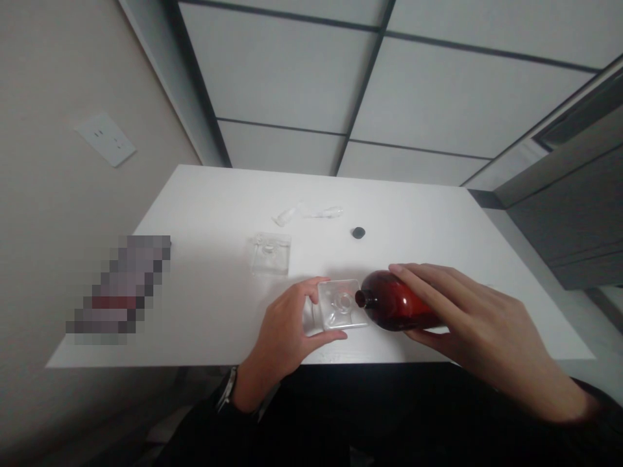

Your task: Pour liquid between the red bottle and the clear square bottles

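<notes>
My left hand grips a clear, square bottle near the front of the table, thumb and fingers on opposite sides. The bottle's round neck opening faces up towards me. Wrapped in my right hand is a reddish-brown bottle, tipped over with its uncapped mouth pointing left. That mouth is close beside the clear bottle's opening; I cannot tell whether they touch or whether any liquid is flowing. Part of the brown bottle is hidden by my fingers.
A second clear square container stands behind my left hand on the white table. Farther back are a transparent dropper-like piece and a clear piece. A small dark cap lies right of them. A blurred-out object is at the left edge.
</notes>
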Demonstrator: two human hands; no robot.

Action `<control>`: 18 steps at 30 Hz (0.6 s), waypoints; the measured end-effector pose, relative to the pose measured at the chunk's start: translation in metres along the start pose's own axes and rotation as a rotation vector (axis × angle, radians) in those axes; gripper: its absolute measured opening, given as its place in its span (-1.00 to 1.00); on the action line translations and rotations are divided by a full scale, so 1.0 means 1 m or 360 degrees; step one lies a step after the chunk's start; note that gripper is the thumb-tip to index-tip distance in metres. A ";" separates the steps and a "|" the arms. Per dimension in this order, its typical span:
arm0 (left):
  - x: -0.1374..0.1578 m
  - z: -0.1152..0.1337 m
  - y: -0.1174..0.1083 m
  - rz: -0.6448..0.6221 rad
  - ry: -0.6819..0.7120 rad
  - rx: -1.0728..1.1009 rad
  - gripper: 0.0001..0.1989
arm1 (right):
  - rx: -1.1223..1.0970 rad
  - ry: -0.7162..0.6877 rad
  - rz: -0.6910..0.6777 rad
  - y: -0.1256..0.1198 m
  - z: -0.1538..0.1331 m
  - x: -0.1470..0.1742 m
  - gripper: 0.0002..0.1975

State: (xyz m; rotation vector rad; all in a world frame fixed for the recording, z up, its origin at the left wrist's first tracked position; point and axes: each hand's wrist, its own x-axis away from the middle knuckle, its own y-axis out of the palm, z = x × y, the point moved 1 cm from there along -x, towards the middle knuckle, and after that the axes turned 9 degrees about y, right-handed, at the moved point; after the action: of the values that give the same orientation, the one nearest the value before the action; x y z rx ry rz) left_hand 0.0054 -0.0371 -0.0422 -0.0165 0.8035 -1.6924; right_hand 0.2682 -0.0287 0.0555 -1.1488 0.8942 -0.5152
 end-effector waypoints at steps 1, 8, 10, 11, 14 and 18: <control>0.000 0.000 0.000 0.0000 0.0002 -0.0004 -0.41 | 0.0003 -0.0003 0.0000 0.000 0.000 -0.001 -0.55; 0.000 0.001 -0.001 -0.0010 -0.0021 -0.0010 -0.39 | 0.0048 -0.0016 0.0005 -0.001 0.002 -0.002 -0.55; 0.000 0.002 -0.001 -0.0022 -0.0046 0.0006 -0.41 | 0.0050 -0.0016 -0.0005 -0.002 0.002 -0.002 -0.54; 0.000 0.002 -0.001 -0.0025 -0.0059 0.0013 -0.42 | 0.0053 -0.0018 -0.0010 -0.003 0.002 -0.002 -0.54; 0.000 0.002 0.000 -0.0020 -0.0069 0.0020 -0.40 | 0.0063 -0.0042 -0.0017 -0.005 0.002 -0.004 -0.54; 0.000 0.001 0.001 -0.0011 -0.0068 0.0018 -0.38 | 0.0052 -0.0050 -0.0039 -0.006 0.001 -0.005 -0.51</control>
State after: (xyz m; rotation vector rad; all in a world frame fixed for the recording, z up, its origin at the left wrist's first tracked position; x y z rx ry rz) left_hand 0.0066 -0.0379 -0.0424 -0.0479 0.7629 -1.6976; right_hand 0.2672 -0.0266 0.0634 -1.1366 0.8427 -0.5288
